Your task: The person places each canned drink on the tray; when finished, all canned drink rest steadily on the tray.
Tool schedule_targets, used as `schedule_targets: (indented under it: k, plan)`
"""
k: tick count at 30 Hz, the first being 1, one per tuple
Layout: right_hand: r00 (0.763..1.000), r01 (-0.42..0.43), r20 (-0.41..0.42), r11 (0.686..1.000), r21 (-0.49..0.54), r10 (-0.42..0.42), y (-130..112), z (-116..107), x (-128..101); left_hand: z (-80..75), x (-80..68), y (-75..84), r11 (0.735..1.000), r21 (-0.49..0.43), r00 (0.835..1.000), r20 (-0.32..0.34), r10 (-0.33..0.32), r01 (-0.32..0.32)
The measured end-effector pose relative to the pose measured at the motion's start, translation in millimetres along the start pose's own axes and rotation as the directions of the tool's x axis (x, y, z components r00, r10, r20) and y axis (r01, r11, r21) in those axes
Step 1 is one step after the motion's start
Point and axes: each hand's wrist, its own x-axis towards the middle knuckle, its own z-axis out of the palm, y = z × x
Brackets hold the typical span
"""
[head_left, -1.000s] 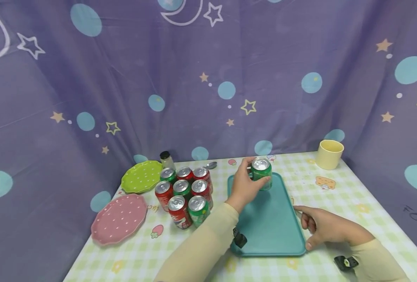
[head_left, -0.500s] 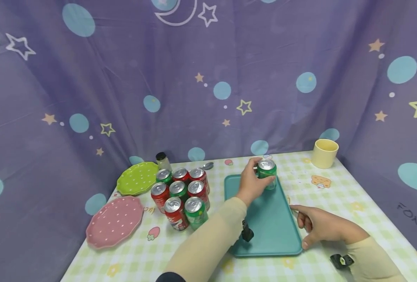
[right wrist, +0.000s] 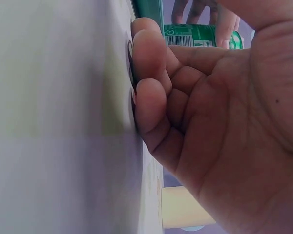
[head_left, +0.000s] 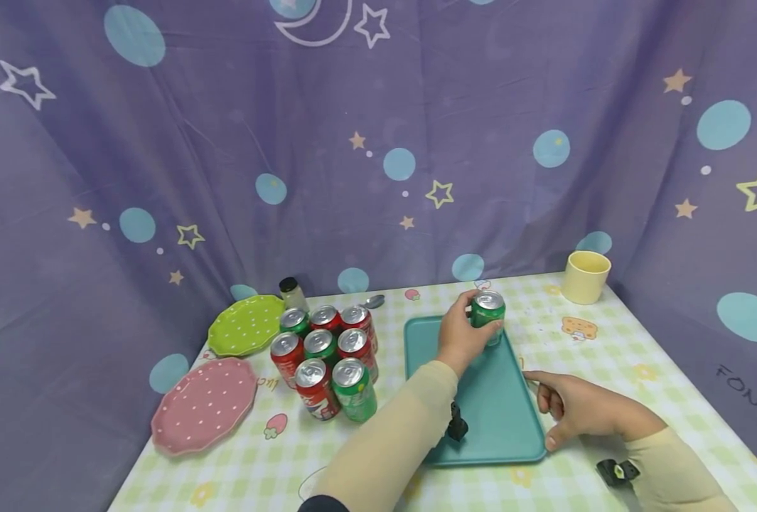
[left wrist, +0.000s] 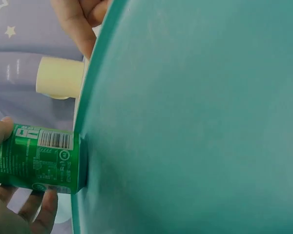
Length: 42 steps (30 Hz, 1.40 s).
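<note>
My left hand (head_left: 461,340) grips a green soda can (head_left: 488,310) round its side, thumb toward me. The can is upright at the far right corner of a teal tray (head_left: 487,419). In the left wrist view, the bottom of the green can (left wrist: 44,158) meets the tray's surface just inside the rim. My right hand (head_left: 586,407) lies beside the tray's right edge, with a straight index finger and the thumb touching the rim. The other fingers bend loosely; in the right wrist view their fingertips (right wrist: 150,97) rest close to the tablecloth.
Several red and green cans (head_left: 320,345) stand grouped left of the tray. Beyond them are a pink plate (head_left: 205,405), a green plate (head_left: 247,325), a black-lidded jar (head_left: 293,293) and a spoon (head_left: 374,301). A yellow cup (head_left: 586,277) stands at the back right.
My left hand has carried the green can rightward and set it down at the tray's far right corner. The right hand stays at the rim; the head view has shifted slightly.
</note>
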Motion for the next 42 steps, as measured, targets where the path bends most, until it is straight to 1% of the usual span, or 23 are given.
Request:
schedule_targets:
  k: [3,5,14,23,26,28,30,33,37,38,40,42]
  plan:
    - [1.000,0.010,0.011,1.000,0.012,-0.010,0.3,0.1,1.6,-0.4,0.5,-0.2,0.998,0.068,1.000,0.002,-0.003,0.003]
    - [1.000,0.014,0.018,1.000,0.020,-0.015,0.8,0.2,2.2,-0.2,0.6,-0.5,0.997,0.075,1.000,0.001,-0.006,0.006]
    - [0.999,0.017,0.032,0.999,0.037,-0.018,0.1,0.8,3.0,2.2,-0.9,-0.7,0.998,0.067,1.000,-0.019,-0.014,0.015]
    - [0.999,0.017,0.031,0.999,0.042,-0.018,0.0,-0.9,2.2,4.3,-0.8,-0.5,0.999,0.049,1.000,0.012,-0.018,0.018]
    - [0.999,0.013,0.032,0.999,0.045,-0.015,0.1,-0.7,1.8,1.5,-2.2,-0.5,0.999,0.030,0.999,0.018,-0.027,0.026]
    - [0.999,0.015,0.033,0.999,0.046,-0.016,0.2,-0.4,1.3,-2.9,-4.5,1.2,0.999,0.031,0.999,0.025,-0.021,0.021]
    - [0.999,0.015,0.038,0.999,0.050,-0.017,0.9,0.3,1.3,-9.6,-7.5,4.3,0.999,0.044,0.999,0.036,0.003,-0.004]
    - [0.999,0.017,0.041,0.998,0.053,-0.019,2.1,1.0,1.2,-22.8,-12.9,14.4,0.996,0.063,0.997,0.058,0.059,-0.063]
    - [0.999,0.021,0.043,0.998,0.055,-0.024,3.9,1.2,1.2,-45.0,-23.4,33.1,0.985,0.061,0.985,0.075,0.156,-0.161]
    - [0.999,0.024,0.043,0.998,0.058,-0.027,4.1,1.1,1.2,-51.5,-27.2,37.5,0.979,0.067,0.979,0.077,0.189,-0.194]
    - [0.999,0.029,0.042,0.998,0.064,-0.031,4.5,0.8,1.1,-66.1,-36.2,45.4,0.958,0.073,0.959,0.086,0.271,-0.277]
    - [0.998,0.038,0.039,0.997,0.063,-0.040,5.0,0.5,1.1,-82.2,-47.0,51.7,0.926,0.090,0.929,0.091,0.359,-0.367]
